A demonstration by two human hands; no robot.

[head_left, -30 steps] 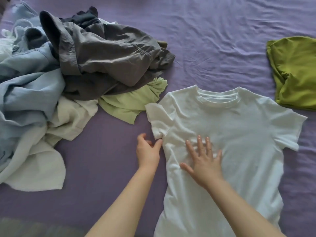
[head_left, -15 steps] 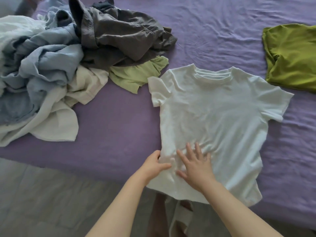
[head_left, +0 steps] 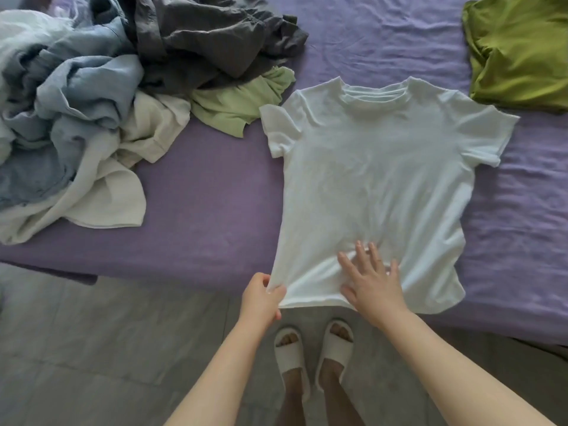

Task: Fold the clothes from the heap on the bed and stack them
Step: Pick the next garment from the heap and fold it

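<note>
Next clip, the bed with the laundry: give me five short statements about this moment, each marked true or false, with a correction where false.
1. The white short-sleeved T-shirt lies spread flat on the purple bedsheet. True.
2. The left hand presses flat on the middle of the shirt. False: it pinches the shirt's lower left hem corner.
3. The right hand rests with fingers spread on the shirt near the hem. True.
4. The folded olive-green garment lies on top of the white T-shirt. False: it lies apart, at the bed's far right.
5. The heap of unfolded clothes sits right of the T-shirt. False: it sits to the left.
</note>
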